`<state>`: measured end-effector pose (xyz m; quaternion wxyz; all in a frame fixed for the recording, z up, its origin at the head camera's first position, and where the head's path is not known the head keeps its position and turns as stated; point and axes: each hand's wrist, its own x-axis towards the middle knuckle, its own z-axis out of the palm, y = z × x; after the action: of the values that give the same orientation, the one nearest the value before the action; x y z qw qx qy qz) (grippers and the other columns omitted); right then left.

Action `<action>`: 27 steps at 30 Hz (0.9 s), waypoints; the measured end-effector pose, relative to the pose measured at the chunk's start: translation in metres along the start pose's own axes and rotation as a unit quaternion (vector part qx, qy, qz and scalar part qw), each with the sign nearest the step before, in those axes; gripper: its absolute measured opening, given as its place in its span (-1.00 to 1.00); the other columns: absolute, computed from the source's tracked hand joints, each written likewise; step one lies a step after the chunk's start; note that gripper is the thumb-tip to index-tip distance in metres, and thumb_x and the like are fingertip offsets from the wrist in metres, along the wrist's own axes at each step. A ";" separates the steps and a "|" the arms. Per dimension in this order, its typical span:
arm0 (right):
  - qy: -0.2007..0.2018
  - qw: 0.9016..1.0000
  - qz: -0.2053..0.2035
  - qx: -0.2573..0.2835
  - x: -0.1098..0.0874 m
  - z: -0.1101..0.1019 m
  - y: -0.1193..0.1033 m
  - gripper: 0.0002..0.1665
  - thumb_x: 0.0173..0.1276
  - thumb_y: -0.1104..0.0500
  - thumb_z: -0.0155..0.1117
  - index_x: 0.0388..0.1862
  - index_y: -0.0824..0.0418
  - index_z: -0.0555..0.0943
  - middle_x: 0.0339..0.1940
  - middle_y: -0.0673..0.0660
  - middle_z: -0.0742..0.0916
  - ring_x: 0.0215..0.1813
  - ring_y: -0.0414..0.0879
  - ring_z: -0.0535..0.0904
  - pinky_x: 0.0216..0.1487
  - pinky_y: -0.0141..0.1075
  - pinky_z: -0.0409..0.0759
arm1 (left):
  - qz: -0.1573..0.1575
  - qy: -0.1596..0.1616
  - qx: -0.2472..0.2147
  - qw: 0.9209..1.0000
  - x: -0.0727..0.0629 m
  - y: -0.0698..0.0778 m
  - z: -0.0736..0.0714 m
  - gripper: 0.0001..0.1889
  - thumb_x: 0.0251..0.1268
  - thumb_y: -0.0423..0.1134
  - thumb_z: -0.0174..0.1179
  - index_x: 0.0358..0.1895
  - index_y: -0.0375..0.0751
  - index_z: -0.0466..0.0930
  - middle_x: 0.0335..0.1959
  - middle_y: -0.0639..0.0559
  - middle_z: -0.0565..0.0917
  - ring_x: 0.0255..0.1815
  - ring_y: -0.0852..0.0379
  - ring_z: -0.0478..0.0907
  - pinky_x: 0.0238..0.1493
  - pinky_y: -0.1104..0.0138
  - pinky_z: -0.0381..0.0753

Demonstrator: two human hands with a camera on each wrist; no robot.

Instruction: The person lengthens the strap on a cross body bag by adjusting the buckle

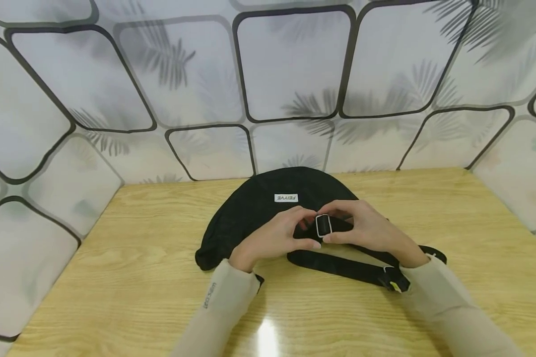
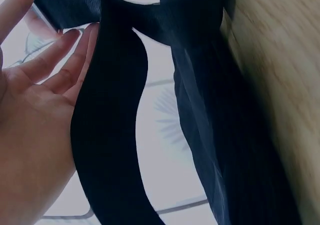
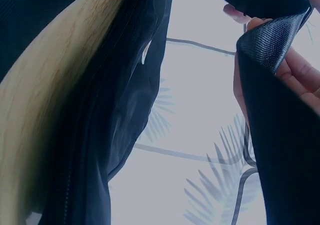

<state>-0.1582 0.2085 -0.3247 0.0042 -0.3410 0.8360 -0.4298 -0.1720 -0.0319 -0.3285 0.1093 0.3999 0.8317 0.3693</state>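
A black crescent-shaped bag [image 1: 250,213] lies on the table, its white label upside down to me. Just in front of it, both hands meet at a silver-rimmed slide buckle [image 1: 323,225] on the bag's black strap [image 1: 335,264]. My right hand [image 1: 368,228] pinches the buckle between thumb and forefinger, top and bottom. From the other side, my left hand [image 1: 274,233] holds the strap beside the buckle with curled fingers, the thumb below. In the left wrist view, a length of strap [image 2: 107,110] hangs past the palm. A folded strap [image 3: 270,42] crosses the fingers in the right wrist view.
The wood-grain table [image 1: 129,277] extends around the bag. A patterned cloth wall [image 1: 290,64] rises behind and on both sides. Near the right sleeve, a strap end with a second metal fitting [image 1: 395,282] and a small yellow mark lies on the table.
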 end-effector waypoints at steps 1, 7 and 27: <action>0.001 1.000 -0.004 0.004 0.000 0.001 0.001 -0.56 0.23 0.32 0.53 0.09 0.31 0.65 -0.06 0.06 0.77 -0.04 -0.11 0.67 -0.02 -0.15 0.64 | 0.000 -0.001 -0.002 1.000 0.001 0.000 0.001 -0.43 0.36 -0.19 0.38 0.34 -0.34 0.45 0.08 -0.07 0.56 0.02 0.05 0.52 0.05 0.33 0.53; -0.004 0.999 -0.014 0.032 0.003 0.004 0.004 -0.55 0.21 0.35 0.53 0.09 0.33 0.65 -0.06 0.09 0.77 -0.02 -0.15 0.68 -0.03 -0.24 0.65 | -0.001 0.008 -0.026 1.000 0.003 -0.001 0.010 -0.53 0.39 -0.16 0.36 0.26 -0.28 0.51 -0.10 0.02 0.59 -0.11 0.09 0.55 -0.07 0.34 0.56; -0.041 0.994 0.014 0.098 -0.001 -0.001 0.011 -0.50 0.36 0.36 0.39 0.25 0.47 0.52 -0.08 0.18 0.72 -0.12 -0.14 0.64 -0.16 -0.31 0.62 | 0.000 0.044 -0.046 0.998 -0.004 -0.002 0.003 -0.65 0.43 -0.20 0.31 0.17 -0.25 0.55 -0.12 0.02 0.60 -0.14 0.17 0.51 -0.12 0.33 0.52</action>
<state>-0.1637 0.2138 -0.3325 0.0781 -0.3447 0.7937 -0.4951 -0.1688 -0.0343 -0.3329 0.0911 0.3781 0.8177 0.4245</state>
